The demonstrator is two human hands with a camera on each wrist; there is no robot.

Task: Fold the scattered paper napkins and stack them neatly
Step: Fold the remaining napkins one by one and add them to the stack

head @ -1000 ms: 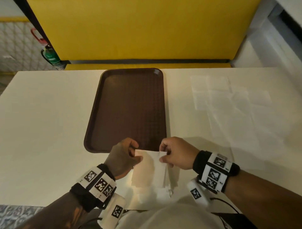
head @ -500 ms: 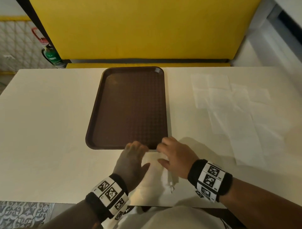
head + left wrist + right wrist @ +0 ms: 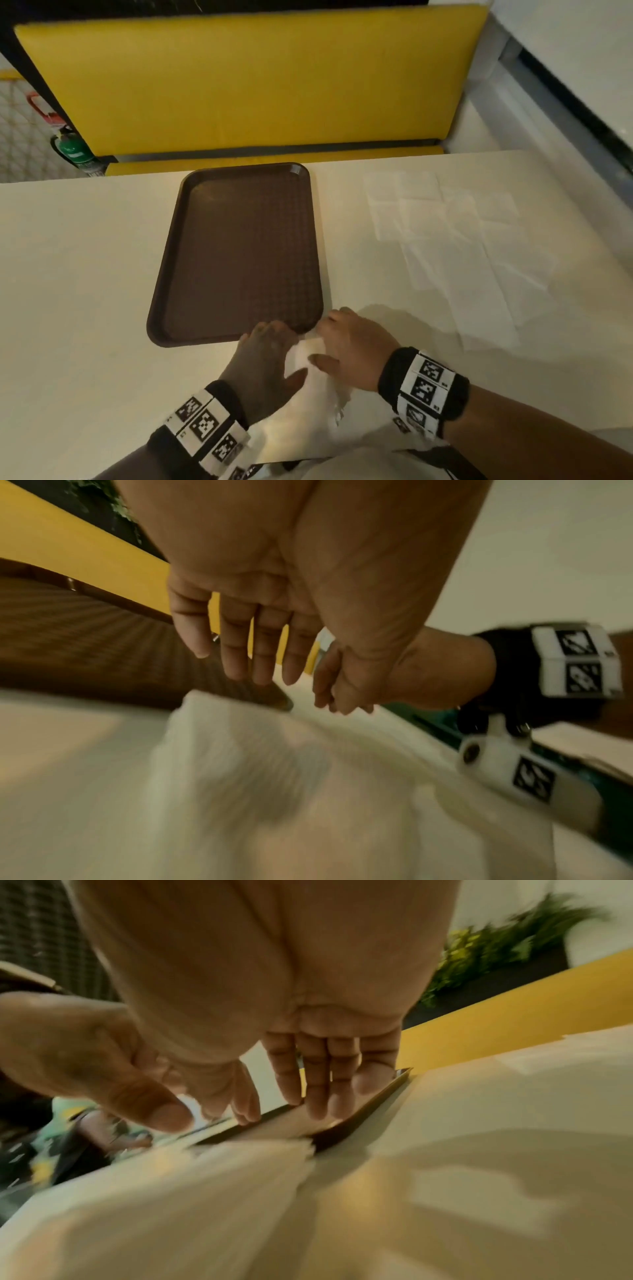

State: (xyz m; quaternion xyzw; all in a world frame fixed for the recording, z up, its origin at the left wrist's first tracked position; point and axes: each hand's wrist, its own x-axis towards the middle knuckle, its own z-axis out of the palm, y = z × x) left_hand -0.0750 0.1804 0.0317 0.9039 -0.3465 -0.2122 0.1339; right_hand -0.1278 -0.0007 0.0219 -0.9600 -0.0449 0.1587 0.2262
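Note:
A folded white napkin [image 3: 308, 356] lies on the table just in front of the brown tray's [image 3: 239, 246] near right corner. My left hand [image 3: 279, 349] lies flat over its left part with straight fingers [image 3: 246, 656]. My right hand [image 3: 339, 337] lies flat over its right part, fingers [image 3: 322, 1085] straight and tips close to the tray rim [image 3: 363, 1112]. The napkin [image 3: 257, 750] shows between and below the two hands, blurred in both wrist views. Several unfolded napkins [image 3: 462, 246] are spread, overlapping, on the table's right half.
The cream table [image 3: 75, 274] reaches far to the left of the tray. A yellow bench back [image 3: 246, 85] stands behind the far edge. A green extinguisher [image 3: 73, 149] sits at the far left, off the table.
A second ago both hands pinched the napkin's top edge and held it up. It has since been laid down, and both hands have flattened on it.

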